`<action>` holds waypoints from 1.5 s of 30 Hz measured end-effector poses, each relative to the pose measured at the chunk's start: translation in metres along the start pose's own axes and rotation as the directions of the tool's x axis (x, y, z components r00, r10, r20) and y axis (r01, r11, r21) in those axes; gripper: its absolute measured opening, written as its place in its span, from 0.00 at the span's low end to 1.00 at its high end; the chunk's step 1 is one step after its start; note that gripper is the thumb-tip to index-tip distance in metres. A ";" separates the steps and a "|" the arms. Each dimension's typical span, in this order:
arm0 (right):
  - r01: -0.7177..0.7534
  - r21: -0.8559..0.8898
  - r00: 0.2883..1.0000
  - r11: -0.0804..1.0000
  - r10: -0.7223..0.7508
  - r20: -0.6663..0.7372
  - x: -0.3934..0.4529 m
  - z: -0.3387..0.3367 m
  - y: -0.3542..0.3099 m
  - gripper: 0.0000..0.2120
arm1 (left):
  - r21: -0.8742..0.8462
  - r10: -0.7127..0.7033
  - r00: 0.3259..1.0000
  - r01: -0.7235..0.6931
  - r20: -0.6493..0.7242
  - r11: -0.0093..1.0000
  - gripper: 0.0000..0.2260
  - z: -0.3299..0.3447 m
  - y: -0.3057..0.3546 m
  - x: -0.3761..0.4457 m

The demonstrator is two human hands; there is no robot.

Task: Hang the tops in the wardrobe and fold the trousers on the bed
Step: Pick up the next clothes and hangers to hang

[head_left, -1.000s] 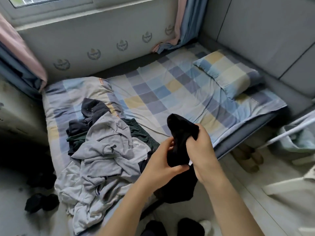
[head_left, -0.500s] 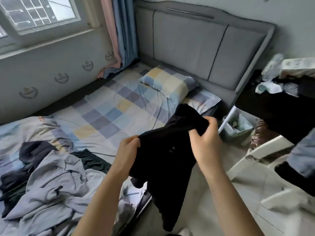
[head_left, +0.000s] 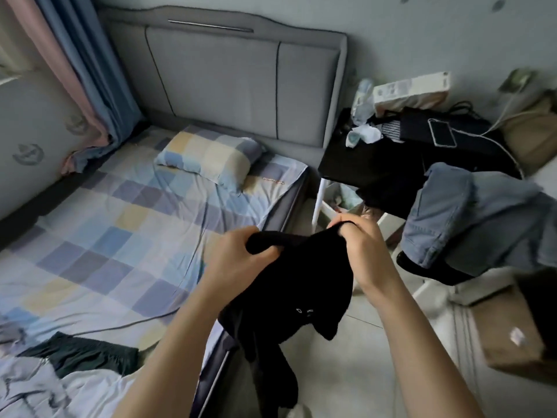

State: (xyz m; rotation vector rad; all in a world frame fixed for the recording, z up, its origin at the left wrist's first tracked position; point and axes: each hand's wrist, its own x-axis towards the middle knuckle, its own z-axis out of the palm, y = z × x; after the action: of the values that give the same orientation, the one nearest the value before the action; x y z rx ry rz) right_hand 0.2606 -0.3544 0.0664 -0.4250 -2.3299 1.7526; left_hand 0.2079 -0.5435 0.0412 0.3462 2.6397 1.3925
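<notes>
While both arms reach out over the edge of the bed (head_left: 99,245), a black garment (head_left: 289,297) hangs between the two hands, just off the mattress side and above the pale floor tiles. The left hand (head_left: 238,260) has its fingers curled tight round a bunched fold at the garment's top edge, thumb on the near side. The right hand (head_left: 366,251) pinches and grips the other upper corner, knuckles up, fingers closed into the cloth. From these two holds the fabric sags and trails down, one narrow part dangling low toward the floor; whether it is a top or trousers I cannot tell from its shape.

On the checked sheet lies a matching checked pillow (head_left: 208,156) near the grey padded headboard (head_left: 229,76). At the bed's near corner sit a dark green garment (head_left: 81,354) and, touching it, a crumpled pale grey garment (head_left: 39,390). Beside the bed stands a black side table (head_left: 370,167) cluttered with a phone (head_left: 441,132) and a white box (head_left: 411,92). To the right, blue jeans (head_left: 470,215) are draped over something dark. A cardboard box (head_left: 509,333) rests on the floor.
</notes>
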 end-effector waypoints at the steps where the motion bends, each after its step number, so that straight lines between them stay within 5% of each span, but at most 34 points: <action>1: -0.004 0.011 1.000 1.000 0.005 -0.022 -0.001 -0.005 0.000 0.12 | 0.026 0.015 1.000 -0.015 -0.007 1.000 0.11 0.008 0.000 0.006; 4: -0.003 0.044 0.991 0.999 0.009 -0.130 -0.002 -0.023 0.002 0.08 | 0.091 0.029 0.999 -0.027 -0.025 0.996 0.03 0.032 -0.005 0.025; 8: 0.023 0.094 0.942 0.995 0.010 -0.335 -0.002 -0.057 0.002 0.07 | 0.257 0.022 0.999 -0.013 -0.035 0.966 0.08 0.052 -0.029 0.054; 11: 0.045 0.073 0.908 0.996 -0.011 -0.419 -0.004 -0.081 0.002 0.08 | 0.254 -0.121 0.992 0.122 -0.017 0.960 0.02 0.059 -0.040 0.073; 13: 0.019 0.013 0.889 1.000 -0.011 -0.457 -0.001 -0.095 0.006 0.08 | 0.255 -0.242 0.968 0.220 0.059 0.942 0.07 0.065 -0.040 0.093; 17: -0.112 -0.261 0.810 0.959 -0.064 -0.583 0.010 -0.121 0.029 0.13 | -0.226 -0.375 0.792 0.525 0.481 0.820 0.07 0.084 -0.019 0.136; 22: -0.458 -0.436 0.648 0.774 -0.045 -0.760 0.031 -0.168 0.061 0.10 | -0.321 -0.151 0.551 0.664 0.821 0.676 0.08 0.114 0.018 0.194; 24: -0.554 -0.178 0.523 0.813 0.174 -0.834 0.039 -0.185 0.072 0.10 | -0.229 -0.036 0.358 0.669 0.933 0.707 0.11 0.130 0.034 0.223; 26: -0.359 0.369 0.433 0.857 0.503 -0.748 0.040 -0.190 0.070 0.09 | -0.207 0.088 0.208 0.666 0.974 0.717 0.18 0.139 0.044 0.239; 27: -0.221 0.586 0.401 0.780 0.620 -0.675 0.038 -0.193 0.069 0.08 | -0.203 0.138 0.149 0.680 0.979 0.705 0.20 0.148 0.048 0.248; 29: -0.006 0.806 0.384 0.591 0.746 -0.544 0.031 -0.196 0.070 0.08 | -0.216 0.166 0.143 0.745 0.976 0.631 0.19 0.165 0.059 0.260; 32: 0.106 0.905 0.451 0.412 0.791 -0.413 0.013 -0.195 0.068 0.12 | -0.196 0.135 0.149 0.856 0.980 0.478 0.09 0.201 0.084 0.269; 35: 0.096 0.904 0.538 0.417 0.742 -0.400 -0.004 -0.191 0.064 0.16 | -0.149 0.122 0.109 0.909 0.986 0.389 0.07 0.235 0.109 0.264; 38: 0.194 0.848 0.576 0.493 0.642 -0.505 -0.020 -0.195 0.053 0.18 | 0.020 0.035 -0.039 0.901 0.999 0.432 0.10 0.270 0.138 0.246; 41: -0.027 0.707 0.443 0.707 0.642 -0.625 -0.043 -0.209 0.052 0.11 | 0.158 -0.013 -0.184 0.808 0.983 0.568 0.12 0.301 0.176 0.221; 45: -0.385 0.507 0.033 0.771 0.561 -0.827 -0.070 -0.225 0.063 0.04 | 0.228 -0.060 -0.263 0.676 0.963 0.701 0.09 0.333 0.230 0.191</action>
State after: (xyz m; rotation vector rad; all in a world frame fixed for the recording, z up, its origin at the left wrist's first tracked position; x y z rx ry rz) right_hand 0.4065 -0.1584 0.0703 -1.8463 -1.0628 1.0913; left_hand 0.1307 -0.1028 0.0408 0.2171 0.8174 0.7238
